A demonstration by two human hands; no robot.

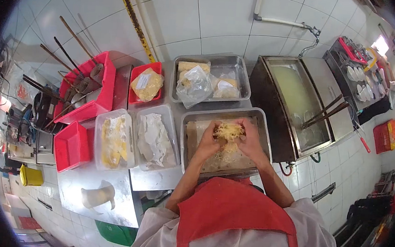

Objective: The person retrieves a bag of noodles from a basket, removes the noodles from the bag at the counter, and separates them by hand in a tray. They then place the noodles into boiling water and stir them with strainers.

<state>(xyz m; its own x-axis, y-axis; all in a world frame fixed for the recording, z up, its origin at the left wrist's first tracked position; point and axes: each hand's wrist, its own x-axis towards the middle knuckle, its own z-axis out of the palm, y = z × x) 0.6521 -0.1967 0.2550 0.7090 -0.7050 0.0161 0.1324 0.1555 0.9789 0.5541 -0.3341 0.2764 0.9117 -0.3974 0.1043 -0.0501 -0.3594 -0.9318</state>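
Observation:
Between my two hands is a loose bundle of thin yellow noodles (229, 131), held above a metal tray (264, 124). My left hand (209, 140) curls around the bundle's left side. Around its right side closes my right hand (250, 141). More noodle strands (226, 156) lie beneath on the tray's floury, brownish bottom. Just left of the tray stands a clear plastic tub (172, 156) with crumpled white sheeting (154, 138) in it.
Behind the tray, a metal pan (244, 87) holds bagged yellow food. A red basket (132, 88) and a tub of yellow pieces (115, 140) stand left. To the right is a vat of cloudy liquid (297, 92) with long sticks (326, 114) across it.

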